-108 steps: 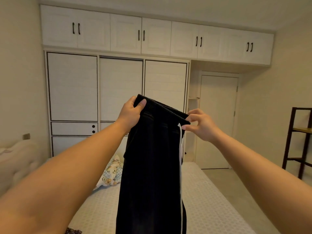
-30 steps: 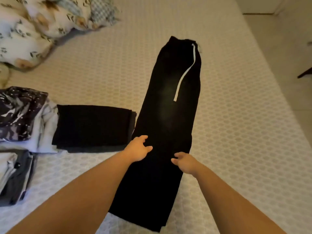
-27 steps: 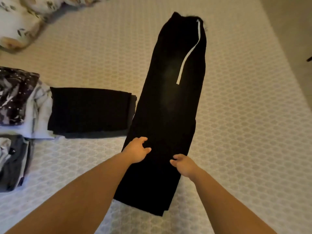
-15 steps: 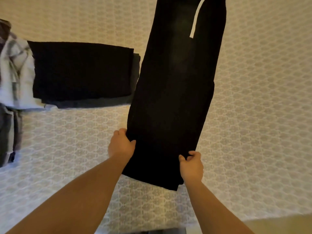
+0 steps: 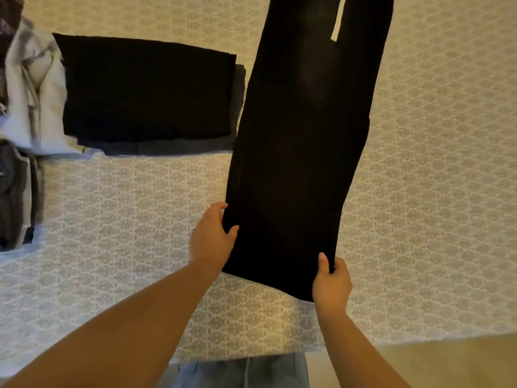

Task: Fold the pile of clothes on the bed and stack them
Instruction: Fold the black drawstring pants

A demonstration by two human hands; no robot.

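Black trousers (image 5: 302,141) with a white drawstring (image 5: 335,26) lie lengthwise on the patterned bed (image 5: 134,219), folded leg over leg, the waist running out of the top of the frame. My left hand (image 5: 214,238) grips the left edge of the leg ends, thumb on top. My right hand (image 5: 331,281) grips the right corner of the hem, thumb on the cloth. A folded black garment (image 5: 145,91) lies on a grey one (image 5: 167,148) to the left of the trousers.
Loose white and patterned clothes (image 5: 30,88) lie at the far left, with a dark grey folded stack (image 5: 16,197) below them. The bed's near edge (image 5: 391,341) runs along the bottom, with floor to the right and my legs below.
Both hands slid down the trousers from the middle to the leg ends and closed on the two edges. My view dropped toward the near edge of the bed.
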